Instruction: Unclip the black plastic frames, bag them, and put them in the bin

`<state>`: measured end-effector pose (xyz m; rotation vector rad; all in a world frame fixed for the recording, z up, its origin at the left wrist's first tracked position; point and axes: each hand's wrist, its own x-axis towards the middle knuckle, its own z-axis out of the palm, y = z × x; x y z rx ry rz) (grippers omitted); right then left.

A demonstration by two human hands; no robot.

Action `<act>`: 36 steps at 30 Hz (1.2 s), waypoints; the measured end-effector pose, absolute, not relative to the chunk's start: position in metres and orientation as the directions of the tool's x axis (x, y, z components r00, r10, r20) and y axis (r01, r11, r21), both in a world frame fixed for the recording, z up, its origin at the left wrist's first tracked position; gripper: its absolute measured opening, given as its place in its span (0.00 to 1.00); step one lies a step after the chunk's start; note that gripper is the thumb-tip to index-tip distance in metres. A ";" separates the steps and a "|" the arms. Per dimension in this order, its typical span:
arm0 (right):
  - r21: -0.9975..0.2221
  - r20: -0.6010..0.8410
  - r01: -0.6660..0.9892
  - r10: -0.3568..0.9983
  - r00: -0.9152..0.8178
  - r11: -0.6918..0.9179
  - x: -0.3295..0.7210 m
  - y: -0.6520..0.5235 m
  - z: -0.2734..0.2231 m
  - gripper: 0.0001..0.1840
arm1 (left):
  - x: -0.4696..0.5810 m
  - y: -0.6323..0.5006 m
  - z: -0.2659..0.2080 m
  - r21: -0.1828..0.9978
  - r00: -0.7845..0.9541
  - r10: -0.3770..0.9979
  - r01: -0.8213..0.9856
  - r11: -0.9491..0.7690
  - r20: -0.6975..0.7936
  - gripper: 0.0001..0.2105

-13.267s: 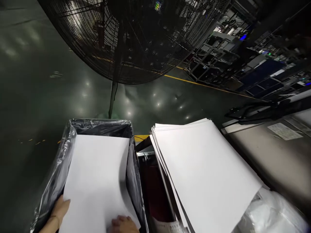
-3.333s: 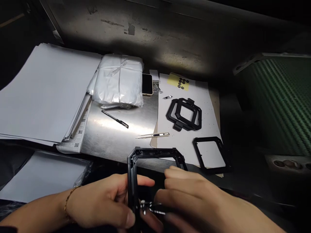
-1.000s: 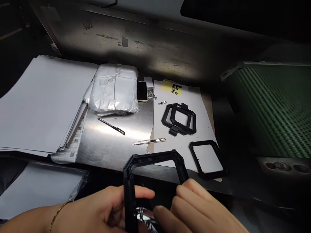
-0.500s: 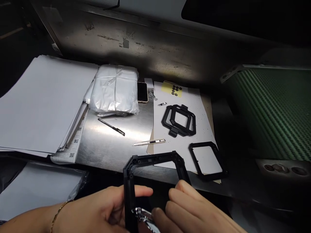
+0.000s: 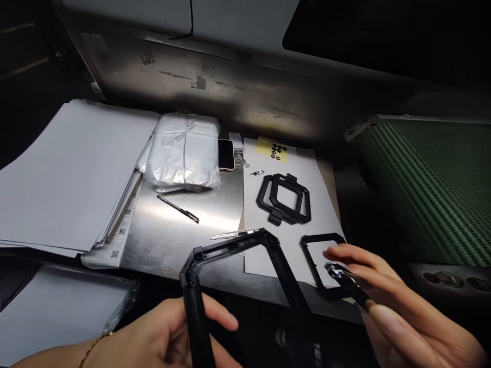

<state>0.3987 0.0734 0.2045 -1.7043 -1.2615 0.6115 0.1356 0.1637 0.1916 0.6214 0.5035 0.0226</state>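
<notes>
My left hand [image 5: 153, 332] is closed round the left side of a black plastic frame [image 5: 282, 266], which tilts up in front of me. My right hand [image 5: 399, 301] is apart from that frame, at the right. Its fingers pinch a shiny silver tool [image 5: 337, 272] that looks like a nail clipper; the fingers partly hide it. Just behind this hand, a second black frame [image 5: 311, 260] lies partly on the white paper [image 5: 253, 260]. Farther back, black frame parts [image 5: 274, 204] rest stacked on the same paper.
A utility knife [image 5: 230, 235], a pen [image 5: 178, 208] and a phone [image 5: 226, 155] lie on the metal table. A wrapped bundle of plastic bags [image 5: 184, 153] and a stack of white sheets [image 5: 76, 179] stand left. A green ribbed surface [image 5: 429, 189] is at the right.
My right hand has moved right, away from the held frame, taking the silver tool with it. The frame in my left hand has tilted and shifted slightly left.
</notes>
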 end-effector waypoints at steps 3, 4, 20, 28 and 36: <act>-0.980 -0.199 -0.089 0.933 0.299 -0.180 0.389 0.074 0.182 0.12 | 0.146 0.162 0.183 0.626 0.866 0.399 -0.135 0.768 -0.302 0.08; -0.952 -0.259 -0.227 0.933 0.249 -0.204 0.383 0.077 0.176 0.13 | 0.152 0.160 0.179 0.691 0.842 0.478 -0.191 0.698 -0.250 0.06; -0.976 -0.156 0.191 0.948 -0.279 -0.105 0.412 0.121 0.203 0.10 | 0.154 0.183 0.163 0.517 0.985 0.084 0.006 0.856 -0.150 0.22; -0.946 0.176 0.318 0.725 0.666 -0.062 0.410 0.109 0.150 0.16 | 0.120 0.171 0.174 0.617 0.928 0.229 0.002 0.787 -0.295 0.20; -0.583 0.063 0.687 0.819 0.571 -0.434 0.403 0.072 0.064 0.17 | 0.112 0.169 0.172 0.627 0.915 0.246 0.009 0.779 -0.319 0.21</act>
